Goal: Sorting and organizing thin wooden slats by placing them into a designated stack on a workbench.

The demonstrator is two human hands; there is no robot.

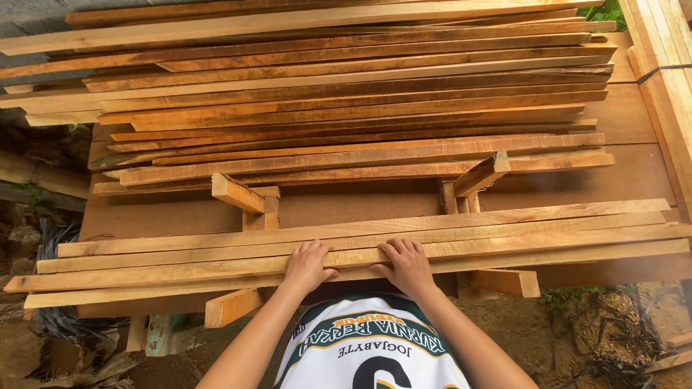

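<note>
a: where are the hands?
b: left hand [308, 265] and right hand [408, 265] lie flat, fingers curled over the near slats [504, 241] on the desk [634, 180], not clenched.
a: how would they handle?
b: probably light, stiff, splintery; whippy unless gripped near mid-length.

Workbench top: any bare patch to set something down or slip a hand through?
Free: the brown board strip between the big plank stack and the near row of planks, bounded by two upright wood blocks. Also the right end beside the stack. Crowded: the near row, where the left hand and right hand press down.
</note>
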